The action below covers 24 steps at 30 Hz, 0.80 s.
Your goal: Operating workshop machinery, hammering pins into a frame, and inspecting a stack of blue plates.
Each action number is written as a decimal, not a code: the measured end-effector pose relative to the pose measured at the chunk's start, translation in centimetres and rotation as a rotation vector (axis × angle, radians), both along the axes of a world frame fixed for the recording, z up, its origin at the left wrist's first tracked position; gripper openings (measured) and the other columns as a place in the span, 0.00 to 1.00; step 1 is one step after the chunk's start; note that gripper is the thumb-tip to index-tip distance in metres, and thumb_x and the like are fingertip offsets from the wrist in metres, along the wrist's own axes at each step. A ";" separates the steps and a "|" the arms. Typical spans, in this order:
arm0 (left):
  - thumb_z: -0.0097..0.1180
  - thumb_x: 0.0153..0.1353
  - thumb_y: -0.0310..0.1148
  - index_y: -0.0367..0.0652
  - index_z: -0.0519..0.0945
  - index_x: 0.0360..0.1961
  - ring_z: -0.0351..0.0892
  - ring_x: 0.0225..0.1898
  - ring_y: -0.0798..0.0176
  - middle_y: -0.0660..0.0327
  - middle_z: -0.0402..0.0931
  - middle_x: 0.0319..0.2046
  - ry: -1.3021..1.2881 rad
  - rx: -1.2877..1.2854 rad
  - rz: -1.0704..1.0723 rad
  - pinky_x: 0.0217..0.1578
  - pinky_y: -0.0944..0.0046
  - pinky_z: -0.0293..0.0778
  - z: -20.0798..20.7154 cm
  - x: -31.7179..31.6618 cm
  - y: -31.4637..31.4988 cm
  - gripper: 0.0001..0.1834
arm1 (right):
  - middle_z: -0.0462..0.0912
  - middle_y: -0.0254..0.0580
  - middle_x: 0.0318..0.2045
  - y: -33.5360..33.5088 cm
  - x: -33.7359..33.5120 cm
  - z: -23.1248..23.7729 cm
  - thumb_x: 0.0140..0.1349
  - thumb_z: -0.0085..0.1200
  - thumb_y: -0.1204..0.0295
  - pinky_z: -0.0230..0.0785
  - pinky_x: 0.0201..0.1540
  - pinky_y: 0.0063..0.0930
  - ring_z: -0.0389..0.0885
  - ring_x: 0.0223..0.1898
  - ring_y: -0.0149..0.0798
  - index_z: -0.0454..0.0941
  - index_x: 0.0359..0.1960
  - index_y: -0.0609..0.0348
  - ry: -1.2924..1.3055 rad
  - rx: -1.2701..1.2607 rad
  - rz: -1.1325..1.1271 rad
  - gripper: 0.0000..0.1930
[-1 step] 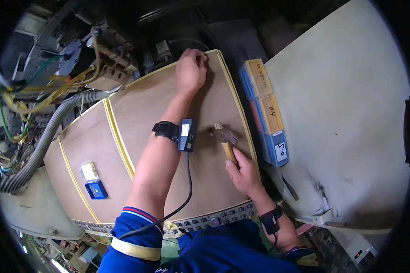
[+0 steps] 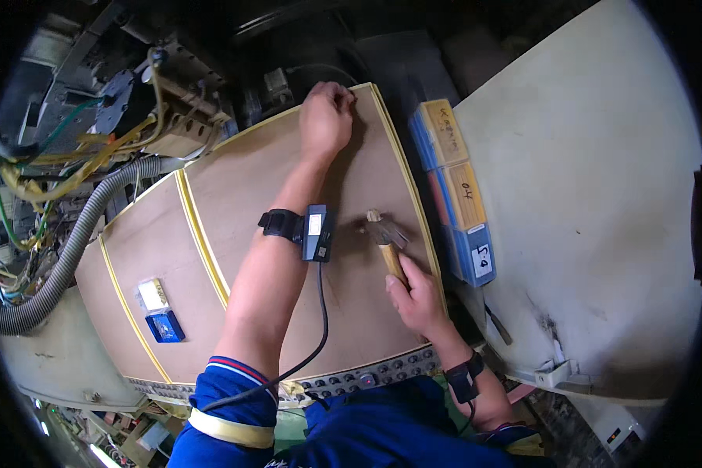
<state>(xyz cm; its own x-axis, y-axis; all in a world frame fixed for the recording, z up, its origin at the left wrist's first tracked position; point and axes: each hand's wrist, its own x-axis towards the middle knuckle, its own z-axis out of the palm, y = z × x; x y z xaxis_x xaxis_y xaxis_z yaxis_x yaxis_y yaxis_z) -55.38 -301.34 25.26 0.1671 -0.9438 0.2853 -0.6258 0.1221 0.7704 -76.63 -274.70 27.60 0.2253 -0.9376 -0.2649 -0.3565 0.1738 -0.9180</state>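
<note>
Hammer [image 2: 391, 259] clasped in right grip [image 2: 421, 300], head [image 2: 384, 232] projecting forward; left grip [image 2: 326, 118] closure unclear.

L hand [image 2: 326, 121]: fingertips hidden by knuckles, can't tell if holding anything. R hand [image 2: 421, 300] hides part of hammer [image 2: 388, 243]. Blue box [image 2: 159, 317], well L of hammer grip: contents too small to ID. Grey hose [image 2: 83, 232], farther L: cut off at rim.
</note>
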 end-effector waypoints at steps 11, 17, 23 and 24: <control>0.63 0.60 0.26 0.36 0.83 0.35 0.82 0.41 0.46 0.50 0.80 0.37 -0.008 0.036 -0.004 0.44 0.55 0.76 0.3 0.0 0.2 0.04 | 0.82 0.68 0.43 -1.2 0.5 2.1 0.70 0.56 0.69 0.76 0.48 0.42 0.85 0.46 0.61 0.70 0.62 0.73 -0.008 0.101 -0.008 0.24; 0.63 0.60 0.25 0.37 0.83 0.34 0.81 0.42 0.43 0.50 0.80 0.37 -0.029 0.001 -0.002 0.43 0.53 0.76 0.1 0.1 0.7 0.03 | 0.84 0.60 0.36 -4.0 1.5 2.5 0.71 0.55 0.70 0.76 0.40 0.38 0.86 0.38 0.52 0.72 0.61 0.69 0.027 0.041 -0.013 0.21; 0.61 0.58 0.25 0.41 0.83 0.34 0.80 0.41 0.41 0.51 0.79 0.37 -0.034 -0.085 -0.030 0.42 0.47 0.76 0.2 -0.1 1.0 0.03 | 0.75 0.35 0.20 -8.5 2.7 4.0 0.73 0.52 0.71 0.67 0.23 0.26 0.74 0.20 0.26 0.72 0.58 0.66 -0.084 0.159 -0.163 0.16; 0.62 0.57 0.25 0.41 0.83 0.34 0.81 0.41 0.42 0.52 0.79 0.37 -0.040 -0.072 -0.047 0.42 0.48 0.77 0.3 -0.1 1.0 0.04 | 0.76 0.35 0.20 -9.6 3.0 4.4 0.74 0.51 0.71 0.67 0.22 0.26 0.73 0.20 0.25 0.72 0.60 0.66 -0.080 0.097 -0.180 0.17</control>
<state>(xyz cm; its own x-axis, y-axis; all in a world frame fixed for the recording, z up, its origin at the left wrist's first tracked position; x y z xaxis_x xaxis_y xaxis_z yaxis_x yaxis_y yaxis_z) -55.51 -300.35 25.56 0.1100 -0.9271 0.3583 -0.6484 0.2063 0.7328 -73.68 -284.35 31.95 0.0802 -0.9357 -0.3436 -0.2384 0.3168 -0.9181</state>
